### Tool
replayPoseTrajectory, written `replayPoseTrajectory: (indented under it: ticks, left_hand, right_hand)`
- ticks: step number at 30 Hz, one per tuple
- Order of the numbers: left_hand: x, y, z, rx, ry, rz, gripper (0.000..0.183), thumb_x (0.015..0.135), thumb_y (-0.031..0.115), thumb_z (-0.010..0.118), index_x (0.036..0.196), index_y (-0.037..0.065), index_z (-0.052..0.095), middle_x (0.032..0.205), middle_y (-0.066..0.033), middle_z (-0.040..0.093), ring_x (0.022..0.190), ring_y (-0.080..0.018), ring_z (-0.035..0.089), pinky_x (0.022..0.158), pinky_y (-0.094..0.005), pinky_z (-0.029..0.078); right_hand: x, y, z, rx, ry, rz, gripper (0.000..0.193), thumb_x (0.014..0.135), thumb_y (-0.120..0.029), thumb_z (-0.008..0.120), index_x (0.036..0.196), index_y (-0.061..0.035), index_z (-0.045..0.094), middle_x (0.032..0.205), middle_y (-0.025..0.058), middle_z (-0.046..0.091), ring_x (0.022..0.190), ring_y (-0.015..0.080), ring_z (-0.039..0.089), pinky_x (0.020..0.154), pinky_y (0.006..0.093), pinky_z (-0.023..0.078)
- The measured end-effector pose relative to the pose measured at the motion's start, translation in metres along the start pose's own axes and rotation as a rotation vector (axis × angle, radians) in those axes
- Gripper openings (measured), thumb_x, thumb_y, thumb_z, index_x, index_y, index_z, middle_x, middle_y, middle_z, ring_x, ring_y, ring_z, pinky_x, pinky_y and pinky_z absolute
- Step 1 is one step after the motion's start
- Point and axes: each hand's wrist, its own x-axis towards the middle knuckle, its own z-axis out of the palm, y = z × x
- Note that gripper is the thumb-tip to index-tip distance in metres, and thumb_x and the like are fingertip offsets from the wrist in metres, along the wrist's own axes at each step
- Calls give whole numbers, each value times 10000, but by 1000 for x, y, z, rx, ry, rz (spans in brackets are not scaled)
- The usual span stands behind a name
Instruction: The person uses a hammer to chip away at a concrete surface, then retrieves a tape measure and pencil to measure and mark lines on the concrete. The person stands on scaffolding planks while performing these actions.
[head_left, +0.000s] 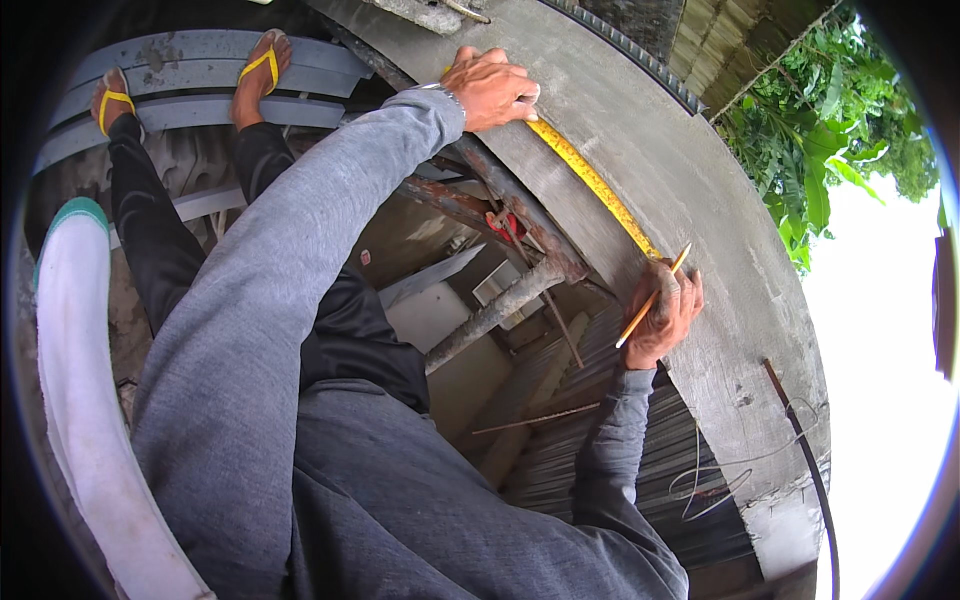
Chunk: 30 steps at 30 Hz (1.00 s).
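A yellow tape measure blade (592, 180) lies stretched along the face of a grey concrete beam (690, 210). At its upper end my left hand (488, 90) is closed around the tape measure, whose case is mostly hidden under the fingers. My right hand (668, 312) is at the lower end of the blade, pressing it to the beam near the edge. Between the fingers of that same hand sits a yellow-orange pencil (640, 318), tilted, with its pointed end up past the knuckles.
My feet in yellow-strapped sandals stand on grey metal planks (200, 60) at the upper left. Below the beam runs a rusty pipe frame (500, 310) above a drop. A bent bar (800, 440) and loose wire (700, 478) hang at the right. Leafy plants (825, 140) grow beyond.
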Motion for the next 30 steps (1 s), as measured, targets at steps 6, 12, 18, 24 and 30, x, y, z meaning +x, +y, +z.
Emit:
replayPoseTrajectory:
  ticks: [6,12,18,24,30]
  left_hand:
    - [5,3,7,10,28,-20,279,949,490,684,1007,220,722,972,58,653,1089,-190,553,973,-466,344]
    - [5,5,10,0,35,-47,280,942,487,695,1000,215,726,974,51,652,1080,-190,554,964,-471,355]
    - [4,4,12,-16,52,-44,279,942,482,695,983,207,718,964,47,639,1080,-191,556,960,-477,362]
    - [2,4,14,-39,72,-54,265,941,472,697,975,210,713,958,42,633,1072,-198,563,956,-478,365]
    - [4,4,14,-37,79,-59,273,940,476,688,984,208,713,966,38,636,1074,-202,568,955,-477,366]
  right_hand:
    - [3,1,2,7,-9,24,282,820,-23,800,1043,-139,674,952,52,724,938,211,708,1076,523,478]
    - [-2,5,7,-16,2,18,288,820,-35,812,1049,-144,674,966,57,724,936,214,708,1075,516,481]
    - [-2,4,7,-15,11,27,299,819,-36,817,1063,-138,678,967,66,725,950,225,711,1072,515,484]
    - [-2,4,7,-27,11,34,269,819,-26,815,1037,-127,694,966,75,727,962,240,715,1051,532,504]
    - [-1,3,8,-17,26,27,247,830,-22,803,1028,-127,698,974,69,734,971,236,717,1052,549,507]
